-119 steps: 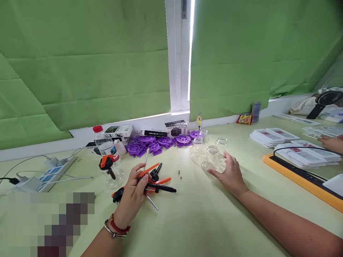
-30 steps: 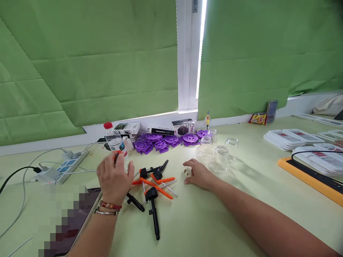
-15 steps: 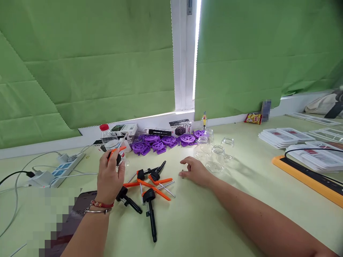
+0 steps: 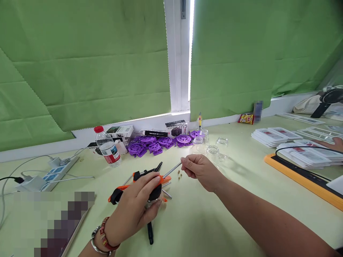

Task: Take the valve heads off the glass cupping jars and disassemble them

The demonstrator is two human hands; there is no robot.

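On the table [image 4: 198, 228] I count three small brown bits [image 4: 179, 172], one water bottle [image 4: 110, 151] with red cap, one power strip [image 4: 69, 165] and one snack packet [image 4: 245, 119]. Of the glass jars [image 4: 213, 150] I see at least four, grouped beyond the right hand, and of the purple pieces [image 4: 184, 139] at least six, lying in a row near the wall. The other black-and-orange parts [image 4: 116, 196] lie beside and under the left hand, more than one, but it covers them and I cannot count them exactly.

The left hand [image 4: 134, 205] is half curled and grips one black-and-orange head [image 4: 155, 192], with something clear under it, maybe glass. The right hand [image 4: 200, 169] has thumb and finger pinched on the end of one silver rod [image 4: 172, 170]; the rod slopes down to the orange part at the left fingertips. At the far right, one hand of another person [image 4: 338, 144] is near the white cards [image 4: 302, 157]
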